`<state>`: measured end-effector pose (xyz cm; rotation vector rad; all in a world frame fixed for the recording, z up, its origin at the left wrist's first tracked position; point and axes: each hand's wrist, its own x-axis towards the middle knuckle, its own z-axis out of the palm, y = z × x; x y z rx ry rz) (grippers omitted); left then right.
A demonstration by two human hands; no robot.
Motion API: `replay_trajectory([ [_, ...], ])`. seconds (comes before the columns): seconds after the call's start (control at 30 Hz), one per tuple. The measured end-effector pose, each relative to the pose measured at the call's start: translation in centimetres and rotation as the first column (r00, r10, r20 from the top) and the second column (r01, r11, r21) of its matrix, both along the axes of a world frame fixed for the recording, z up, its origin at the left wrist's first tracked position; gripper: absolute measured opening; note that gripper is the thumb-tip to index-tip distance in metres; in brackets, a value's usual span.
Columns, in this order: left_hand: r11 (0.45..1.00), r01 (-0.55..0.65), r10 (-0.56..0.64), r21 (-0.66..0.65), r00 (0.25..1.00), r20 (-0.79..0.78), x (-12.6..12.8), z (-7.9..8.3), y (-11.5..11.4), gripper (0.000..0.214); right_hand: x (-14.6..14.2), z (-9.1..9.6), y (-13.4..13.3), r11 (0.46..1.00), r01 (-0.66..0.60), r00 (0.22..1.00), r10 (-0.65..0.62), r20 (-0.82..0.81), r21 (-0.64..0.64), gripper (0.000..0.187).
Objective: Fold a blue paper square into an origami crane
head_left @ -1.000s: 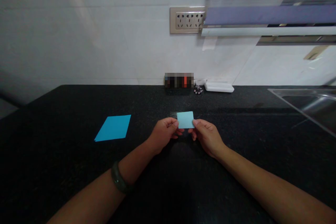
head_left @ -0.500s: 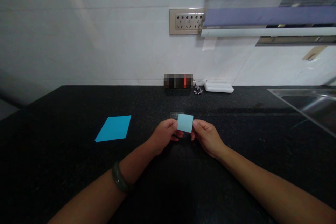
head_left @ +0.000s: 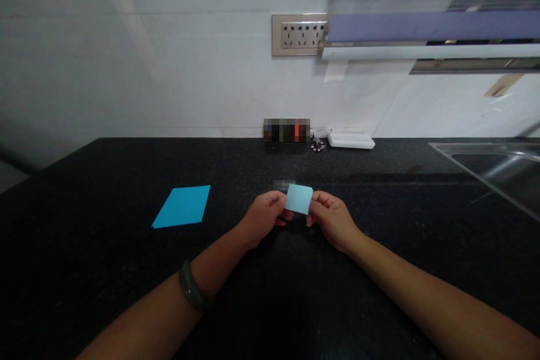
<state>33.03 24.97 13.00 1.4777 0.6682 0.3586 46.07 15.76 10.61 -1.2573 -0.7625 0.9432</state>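
Note:
A small pale-blue folded paper square [head_left: 299, 198] is held up just above the black counter [head_left: 270, 270], near its middle. My left hand [head_left: 264, 218] pinches the paper's left edge between thumb and fingers. My right hand [head_left: 332, 219] pinches its right edge the same way. Both hands are closed on it. The square is tilted slightly, its right side a little lower, and a second layer shows along its top right edge. A dark bangle sits on my left wrist. A flat bright-blue paper sheet [head_left: 183, 206] lies on the counter to the left of my hands.
At the back by the wall are a blurred small object [head_left: 287, 130], a small dark trinket [head_left: 318, 145] and a white flat box [head_left: 351, 139]. A steel sink [head_left: 498, 171] is set in the counter at the right. A wall socket strip [head_left: 298, 34] and a window blind [head_left: 430, 5] hang above.
The pale-blue square has sunk slightly and tilted clockwise between my fingers, and its layers have parted a little at the top right. The hands stayed nearly in place.

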Motion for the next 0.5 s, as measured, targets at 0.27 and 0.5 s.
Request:
replay_trajectory([
  [0.27, 0.991, 0.036, -0.052, 0.132, 0.992, 0.115, -0.02, -0.47, 0.07, 0.049, 0.25, 0.05, 0.13, 0.997, 0.063, 0.994, -0.060, -0.094, 0.033, 0.016],
  [0.5, 0.979, -0.046, 0.032, 0.198, 0.997, 0.076, 0.00, -0.34, 0.16, 0.037, 0.17, -0.15, -0.04, 0.999, -0.012, 0.999, 0.014, -0.047, 0.053, 0.019],
])
